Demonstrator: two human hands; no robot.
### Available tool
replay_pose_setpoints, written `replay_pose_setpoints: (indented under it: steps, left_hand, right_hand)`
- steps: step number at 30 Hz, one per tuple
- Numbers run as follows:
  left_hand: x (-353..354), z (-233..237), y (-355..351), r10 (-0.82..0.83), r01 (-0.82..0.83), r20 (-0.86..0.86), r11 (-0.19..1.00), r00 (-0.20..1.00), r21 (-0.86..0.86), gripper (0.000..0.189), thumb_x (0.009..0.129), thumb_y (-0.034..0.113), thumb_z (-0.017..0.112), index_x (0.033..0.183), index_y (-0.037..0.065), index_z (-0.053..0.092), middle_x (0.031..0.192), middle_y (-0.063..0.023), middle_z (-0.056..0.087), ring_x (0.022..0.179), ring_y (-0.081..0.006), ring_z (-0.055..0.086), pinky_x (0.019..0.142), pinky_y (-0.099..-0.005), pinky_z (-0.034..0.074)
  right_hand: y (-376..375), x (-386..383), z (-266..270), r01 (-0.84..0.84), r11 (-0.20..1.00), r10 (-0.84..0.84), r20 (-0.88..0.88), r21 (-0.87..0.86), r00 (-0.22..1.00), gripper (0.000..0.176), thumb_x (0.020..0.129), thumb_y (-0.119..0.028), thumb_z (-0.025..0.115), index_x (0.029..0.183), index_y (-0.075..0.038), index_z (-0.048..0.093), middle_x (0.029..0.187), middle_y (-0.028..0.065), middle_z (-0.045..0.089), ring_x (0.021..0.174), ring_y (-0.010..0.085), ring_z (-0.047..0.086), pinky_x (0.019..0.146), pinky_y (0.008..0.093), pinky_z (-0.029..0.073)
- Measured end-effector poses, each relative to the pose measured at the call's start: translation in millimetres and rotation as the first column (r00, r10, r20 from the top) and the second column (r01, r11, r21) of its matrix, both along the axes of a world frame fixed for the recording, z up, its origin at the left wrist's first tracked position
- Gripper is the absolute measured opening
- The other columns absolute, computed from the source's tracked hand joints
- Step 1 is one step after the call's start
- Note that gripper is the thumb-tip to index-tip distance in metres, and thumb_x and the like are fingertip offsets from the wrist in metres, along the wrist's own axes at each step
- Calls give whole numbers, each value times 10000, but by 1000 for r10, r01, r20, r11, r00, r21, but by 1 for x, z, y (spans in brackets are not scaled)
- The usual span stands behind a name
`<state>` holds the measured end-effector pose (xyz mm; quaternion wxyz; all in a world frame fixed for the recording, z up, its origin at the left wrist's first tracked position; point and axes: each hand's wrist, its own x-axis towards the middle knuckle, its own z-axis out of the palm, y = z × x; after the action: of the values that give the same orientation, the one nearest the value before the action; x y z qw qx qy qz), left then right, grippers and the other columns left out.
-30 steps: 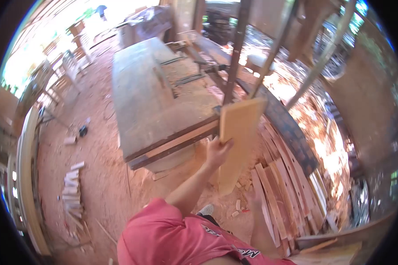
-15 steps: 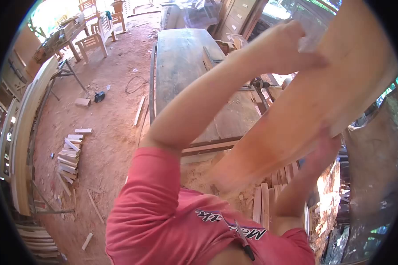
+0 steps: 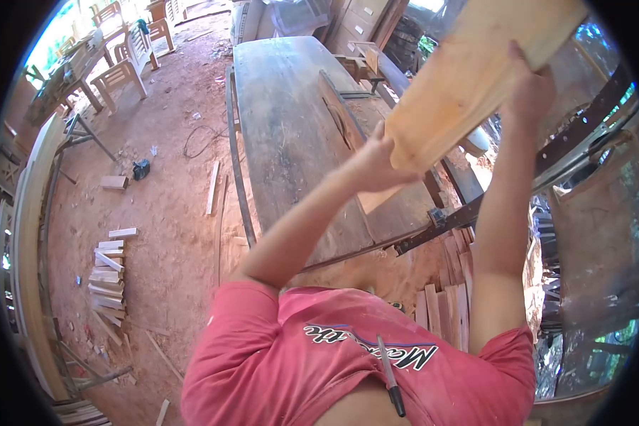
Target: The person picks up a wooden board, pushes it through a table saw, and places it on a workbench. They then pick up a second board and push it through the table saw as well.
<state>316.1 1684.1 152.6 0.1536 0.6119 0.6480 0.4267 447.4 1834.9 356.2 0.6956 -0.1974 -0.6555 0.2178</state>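
A wide, pale wooden board (image 3: 461, 89) is held up at a slant over the right side of the worktable (image 3: 291, 135). My left hand (image 3: 378, 165) is closed round the board's near lower end, its thumb at the corner. Farther up, my right hand (image 3: 531, 96) grips the right-hand edge, with the thumb on the face and the other fingers mostly hidden. The board's far end runs out at the top of the view. Below it, a metal bar clamp (image 3: 468, 209) lies slanting across the table's near right corner.
Several wood strips (image 3: 447, 305) stand below the table at right. Stacked offcuts (image 3: 108, 277) lie on the dirt floor at left, near long planks (image 3: 32, 263) on a metal stand. Wooden chairs (image 3: 124, 74) stand at the back left. A pen (image 3: 390, 380) hangs on my shirt.
The board has swung up and away from my body over the table. My left hand has moved down to its near end, and my right hand has risen along the right edge.
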Motion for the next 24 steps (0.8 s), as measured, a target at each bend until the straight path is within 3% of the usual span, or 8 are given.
replay_pose_setpoints:
  steps: [3,6,10,11,14,18,21,24]
  left_hand:
    - [21,-56,49,216,-217,60,976,975,14,879,666,506,880,1113,-187,576,1466,-538,166,1476,-557,129,1202,-361,263]
    - [0,-80,84,179,-195,152,976,972,101,775,609,384,900,1059,-168,595,1482,-544,85,1491,-546,66,1201,-334,253]
    - [-26,-74,108,199,-203,292,979,935,-15,686,573,327,862,1024,-125,608,1403,-608,134,1482,-544,134,1165,-348,327]
    - [-34,-77,115,246,-248,250,968,936,-26,728,586,288,872,1084,-157,580,1536,-488,68,1404,-428,409,1101,-352,419]
    - [-56,-81,129,202,-205,223,979,954,-7,773,590,301,870,1123,-169,564,1571,-439,68,1413,-403,408,1100,-353,421]
    - [-60,-63,137,218,-196,248,974,944,-110,780,626,320,841,1161,-176,566,1601,-387,80,1467,-375,329,1113,-365,410]
    - [-69,-81,146,194,-195,211,981,958,-18,765,639,305,830,1213,-133,577,1606,-388,48,1512,-398,214,1154,-372,359]
    - [-62,-99,149,224,-233,110,969,968,81,846,609,312,866,1221,-180,550,1539,-487,17,1481,-480,230,1143,-350,366]
  right_hand:
    - [19,-39,-9,-153,987,154,-43,44,987,383,844,-191,788,1098,78,686,1032,125,722,876,209,678,809,325,526]
    - [15,-67,-11,-227,974,227,4,11,974,330,815,-107,703,1103,52,669,952,145,726,819,240,693,756,355,531]
    - [44,-105,-15,-310,951,310,29,-3,950,313,788,-48,671,1089,36,662,892,160,730,814,223,706,721,356,530]
    - [52,-115,-18,-392,920,392,-19,17,920,329,792,-54,665,1108,38,655,905,179,728,831,263,713,746,371,534]
    - [54,-125,-22,-75,985,70,35,157,997,331,796,-43,641,1117,36,639,927,223,717,883,352,706,795,414,529]
    - [86,-143,-28,-298,919,320,-46,258,946,335,794,-39,626,1122,30,622,955,255,702,933,416,684,832,447,520]
    - [105,-146,-41,-221,950,232,-27,222,972,333,779,-29,593,1108,26,608,919,227,694,903,375,693,804,434,527]
    - [102,-122,-61,-261,962,271,395,-81,878,372,806,-180,785,1103,24,691,994,134,736,878,203,701,790,343,540]
